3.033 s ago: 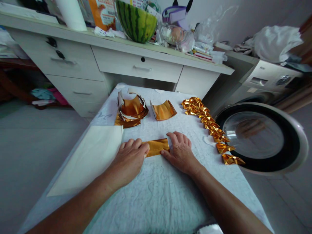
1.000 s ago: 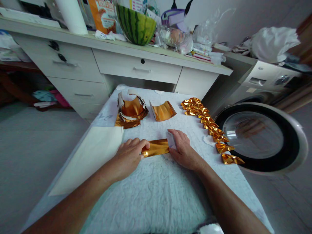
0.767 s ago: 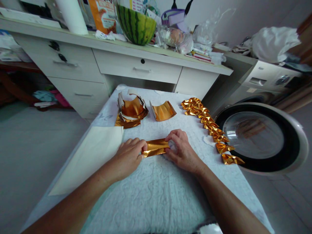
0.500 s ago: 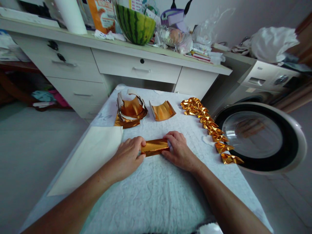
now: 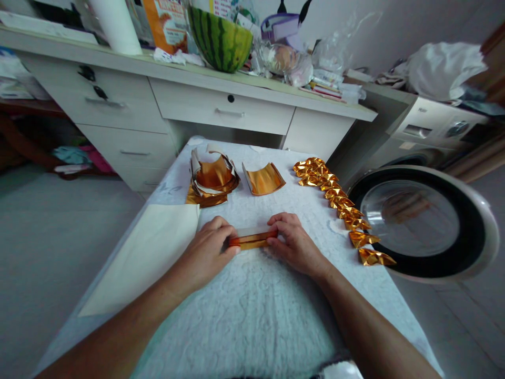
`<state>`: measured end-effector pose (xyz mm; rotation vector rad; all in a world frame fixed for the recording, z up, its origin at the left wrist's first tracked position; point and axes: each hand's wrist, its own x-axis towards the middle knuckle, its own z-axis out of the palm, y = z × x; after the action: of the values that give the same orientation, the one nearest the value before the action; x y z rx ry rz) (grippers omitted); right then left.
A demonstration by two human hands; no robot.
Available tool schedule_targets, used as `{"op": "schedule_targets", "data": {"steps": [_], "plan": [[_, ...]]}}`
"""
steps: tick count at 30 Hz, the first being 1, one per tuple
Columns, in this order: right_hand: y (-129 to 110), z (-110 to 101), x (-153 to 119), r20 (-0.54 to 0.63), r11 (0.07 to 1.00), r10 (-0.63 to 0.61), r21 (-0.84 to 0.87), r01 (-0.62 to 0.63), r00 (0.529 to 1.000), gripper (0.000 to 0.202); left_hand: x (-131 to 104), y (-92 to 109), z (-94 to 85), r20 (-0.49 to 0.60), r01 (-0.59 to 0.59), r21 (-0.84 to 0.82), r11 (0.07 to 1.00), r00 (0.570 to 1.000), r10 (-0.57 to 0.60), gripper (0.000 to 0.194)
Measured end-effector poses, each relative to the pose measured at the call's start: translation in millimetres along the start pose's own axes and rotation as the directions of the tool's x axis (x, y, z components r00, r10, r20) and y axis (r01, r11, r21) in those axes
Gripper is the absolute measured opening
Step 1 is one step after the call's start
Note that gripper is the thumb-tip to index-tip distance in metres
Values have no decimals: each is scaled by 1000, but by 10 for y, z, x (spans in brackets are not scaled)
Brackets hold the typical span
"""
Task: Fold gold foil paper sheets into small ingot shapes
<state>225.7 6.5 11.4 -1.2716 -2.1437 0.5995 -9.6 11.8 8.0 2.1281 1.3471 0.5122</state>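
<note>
A narrow folded piece of gold foil paper (image 5: 252,241) is stretched between my two hands, low over the cloth-covered table. My left hand (image 5: 215,245) pinches its left end between thumb and fingers. Its right end is gripped the same way by my right hand (image 5: 290,242). A pale strip shows along the far side of the gold folds. Beyond my hands lie a curled stack of gold foil sheets (image 5: 215,176) and a smaller curved stack (image 5: 265,179). Several folded gold foil pieces (image 5: 339,202) form a line down the right side.
A flat cream paper sheet (image 5: 145,255) lies at the table's left. Behind stands a white drawer desk (image 5: 221,108) bearing a cut watermelon (image 5: 221,39), bags and clutter. At right, a washing machine's round door (image 5: 422,221) hangs open beside the table edge.
The foil piece has turned between my hands and looks narrower, with its folded edges and a pale strip now showing. Both hands stay at its ends.
</note>
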Motion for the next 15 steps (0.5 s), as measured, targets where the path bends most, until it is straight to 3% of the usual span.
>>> {"op": "schedule_targets", "data": {"steps": [4, 10, 15], "plan": [[-8, -17, 0, -17, 996, 25, 89, -23, 1000, 6, 0, 30, -28, -27, -14, -63, 998, 1000, 12, 12], [0, 8, -19, 2, 959, 110, 261, -107, 994, 5, -26, 81, -55, -64, 43, -204, 978, 996, -57, 16], [-25, 15, -13, 93, 834, 198, 507, -217, 976, 19, -25, 96, -44, -142, 2, -270, 963, 989, -41, 17]]}}
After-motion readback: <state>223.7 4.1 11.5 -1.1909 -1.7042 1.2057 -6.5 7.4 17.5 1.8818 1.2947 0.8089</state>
